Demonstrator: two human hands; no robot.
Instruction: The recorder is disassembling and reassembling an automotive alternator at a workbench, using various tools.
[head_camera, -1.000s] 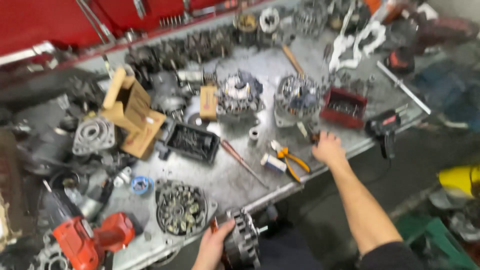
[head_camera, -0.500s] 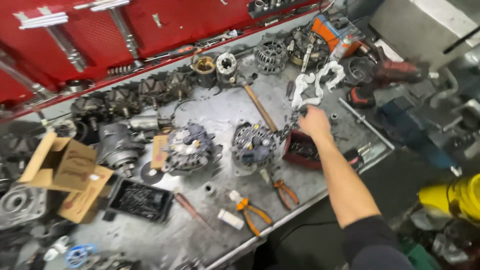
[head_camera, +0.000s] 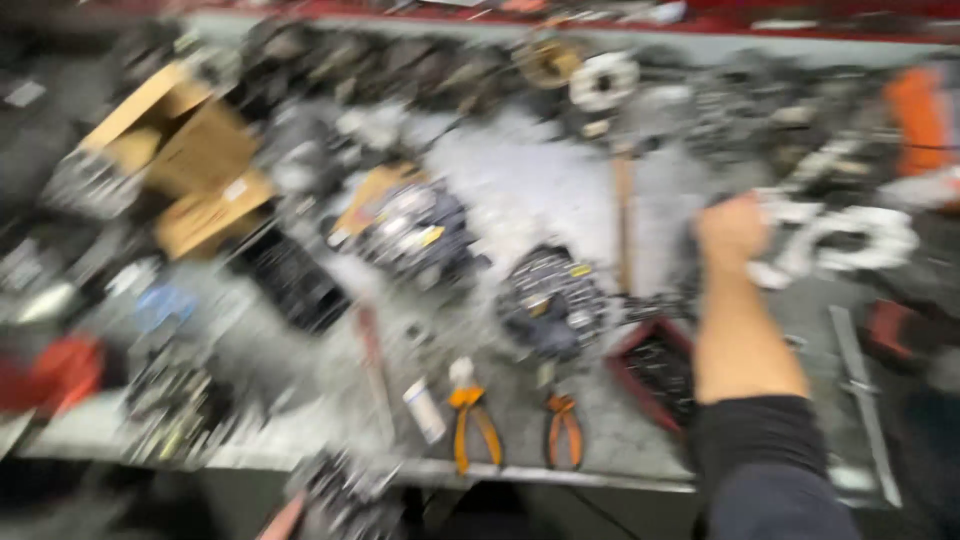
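Right hand: the right hand (head_camera: 733, 232) reaches far over the bench, toward its back right part; the fingers are curled together, but the picture is too blurred to tell if they clamp on something.
White parts: a group of white ring-shaped metal parts (head_camera: 850, 240) lies just beside the hand, at its right side; touching or not, I cannot tell.
Sleeve: a dark sleeve (head_camera: 765, 450) covers the forearm near the front edge.
Left hand: only a blurred pinkish shape at the bottom edge, below the bench front; its state cannot be told.
Red tray: a small red tray with dark small parts (head_camera: 655, 370) stands just left of the forearm, near the front edge.
Alternators: two round grey-black alternator bodies (head_camera: 550, 300) lie in the middle of the bench, one behind the other to the left.
Pliers: two pliers with orange handles (head_camera: 475, 425) lie side by side at the front edge.
Hammer: a hammer with a wooden handle (head_camera: 624, 215) lies left of the hand, pointing to the back.
Boxes: open brown cardboard boxes (head_camera: 190, 160) stand at the back left corner.
Surface: a grey metal workbench (head_camera: 530, 180), scratched and crowded with dark machine parts.
Room: a red panel (head_camera: 800, 12) runs behind the back edge.
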